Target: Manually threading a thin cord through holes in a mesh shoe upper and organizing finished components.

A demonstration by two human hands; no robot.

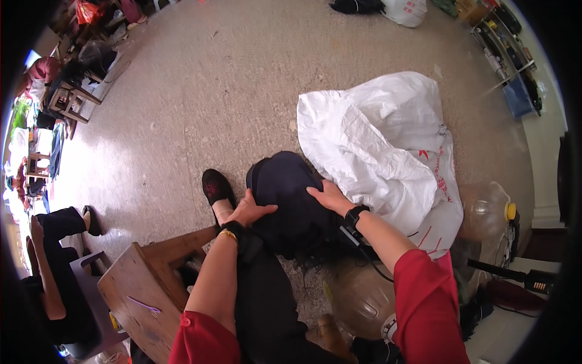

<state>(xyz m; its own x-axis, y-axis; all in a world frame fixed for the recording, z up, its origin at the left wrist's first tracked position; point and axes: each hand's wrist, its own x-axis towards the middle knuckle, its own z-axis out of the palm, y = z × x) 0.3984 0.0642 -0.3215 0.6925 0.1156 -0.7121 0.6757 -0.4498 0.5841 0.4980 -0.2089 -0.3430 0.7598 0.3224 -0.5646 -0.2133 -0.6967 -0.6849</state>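
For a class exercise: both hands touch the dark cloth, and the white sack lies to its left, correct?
Not left: the head view shows the white sack lying to the right of the dark cloth. The rest stands.

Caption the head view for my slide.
Left hand and right hand on dark fabric beside a crumpled white sack.

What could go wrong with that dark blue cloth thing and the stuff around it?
The dark blue cloth thing might slide if the left grip or right grip at its sides slips. Someone could trip on the crumpled white sack on the floor. The little purple thing on the wooden stool might get bumped off, maybe by the nearby left forearm.
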